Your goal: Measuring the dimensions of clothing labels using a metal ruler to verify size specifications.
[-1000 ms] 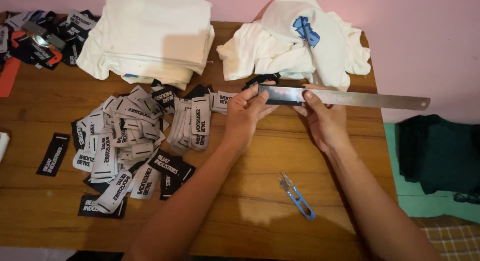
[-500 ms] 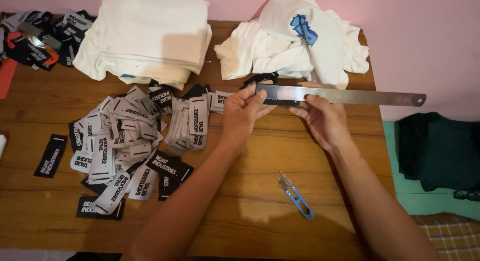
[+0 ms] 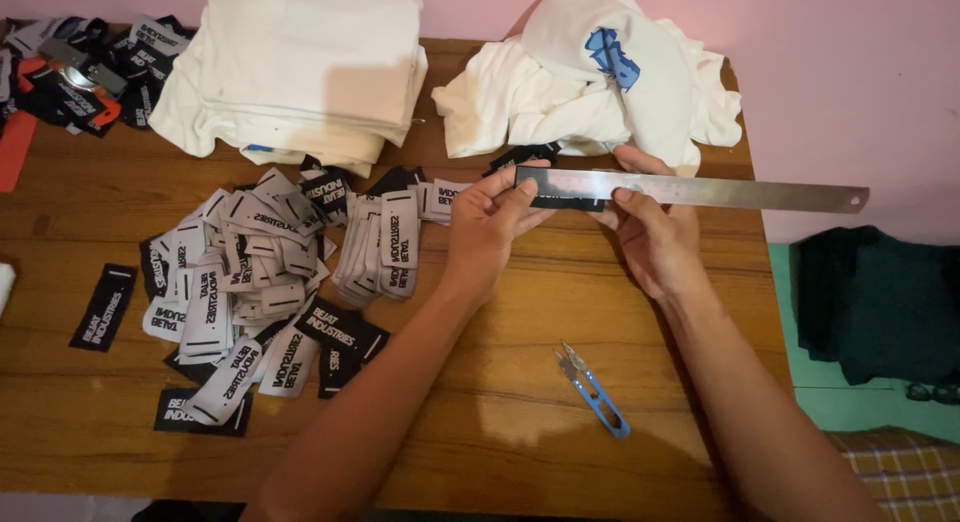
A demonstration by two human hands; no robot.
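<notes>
Holding steel ruler point(image 3: 720, 192) with black label point(image 3: 560, 195) against it: left hand point(image 3: 490, 227) pinching ruler's end, right hand point(image 3: 650, 232) gripping alongside. Blue snips point(image 3: 595, 392) on wooden table point(image 3: 500, 382), label heap point(image 3: 270, 272) left.

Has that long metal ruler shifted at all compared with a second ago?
Barely. The metal ruler stays level in both hands, in front of the crumpled white shirt; its right tip sits a touch farther right against the pink wall, though the camera also moved.
</notes>
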